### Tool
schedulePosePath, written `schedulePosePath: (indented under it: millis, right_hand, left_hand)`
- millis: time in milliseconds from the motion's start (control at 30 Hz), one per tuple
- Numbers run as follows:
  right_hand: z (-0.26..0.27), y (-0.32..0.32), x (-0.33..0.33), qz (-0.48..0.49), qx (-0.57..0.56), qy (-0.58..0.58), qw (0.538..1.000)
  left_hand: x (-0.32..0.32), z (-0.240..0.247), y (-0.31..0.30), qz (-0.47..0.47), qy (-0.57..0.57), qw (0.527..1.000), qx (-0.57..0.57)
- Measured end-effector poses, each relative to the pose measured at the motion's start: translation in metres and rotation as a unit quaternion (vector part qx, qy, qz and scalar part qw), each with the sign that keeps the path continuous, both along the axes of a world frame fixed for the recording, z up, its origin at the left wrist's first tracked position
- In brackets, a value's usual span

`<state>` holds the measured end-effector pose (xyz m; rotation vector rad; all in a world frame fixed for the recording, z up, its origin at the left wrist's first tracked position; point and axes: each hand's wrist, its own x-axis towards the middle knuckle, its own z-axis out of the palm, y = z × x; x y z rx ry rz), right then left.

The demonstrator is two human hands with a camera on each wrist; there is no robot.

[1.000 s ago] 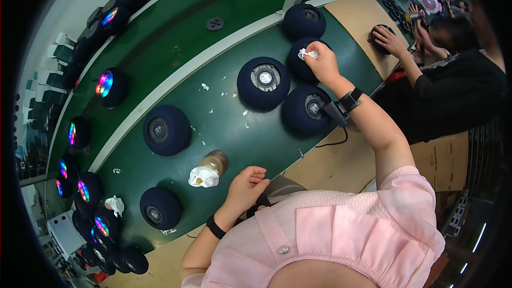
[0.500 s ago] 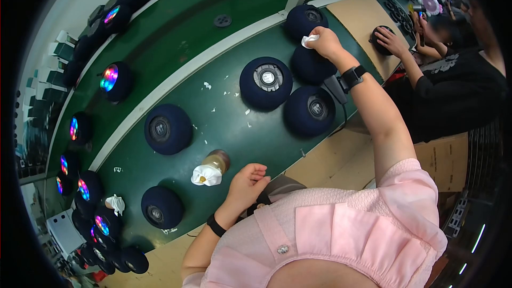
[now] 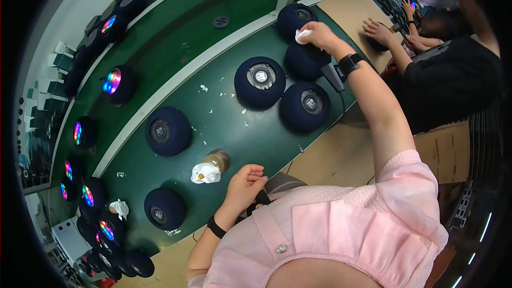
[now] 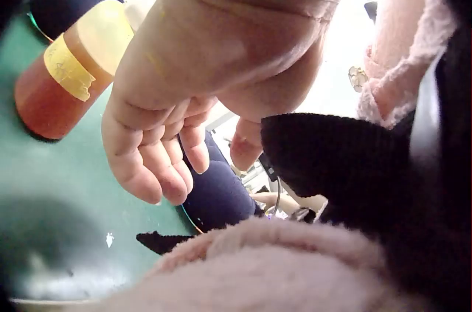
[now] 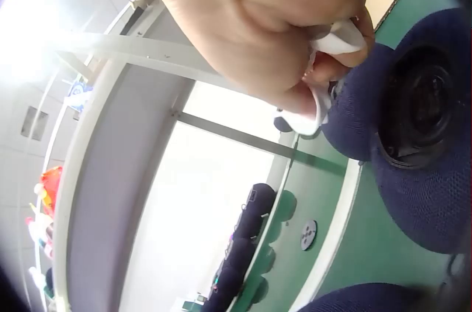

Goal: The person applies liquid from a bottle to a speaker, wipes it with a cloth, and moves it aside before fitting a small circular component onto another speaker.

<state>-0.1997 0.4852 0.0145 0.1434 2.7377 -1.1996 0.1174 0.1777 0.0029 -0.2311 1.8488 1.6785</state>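
White cloth [image 3: 302, 36] — pinched in the right grip [image 3: 321, 38].

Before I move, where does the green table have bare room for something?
The green table is widest open between the bottle, the left hand and the group of four dark-blue balls; a smaller patch lies between the bottle and the front lone ball. It is crowded around the right hand, over that group.

Right arm [image 3: 377, 104] stretched out, right hand [image 3: 321, 39] pinching; left arm [image 3: 213, 242] bent, left hand [image 3: 245, 185] loosely curled.
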Motion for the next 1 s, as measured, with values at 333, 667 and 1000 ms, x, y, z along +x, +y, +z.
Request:
schedulePosePath:
  millis: [333,667,1000]
  right_hand:
    - [0.015,0.061,0.038,0.003,-0.08,0.034,0.996]
    - [-0.029,0.035,0.072,-0.052,0.034,0.18,0.982]
    - [-0.025,0.042,0.061,-0.046,-0.046,0.04,0.997]
  left_hand:
    - [0.003,0.004,0.0,-0.007,0.01,1.0,-0.009]
    - [-0.003,0.01,0.006,-0.029,0.004,0.999,-0.018]
    - [-0.001,0.011,-0.004,-0.007,0.029,0.999,-0.016]
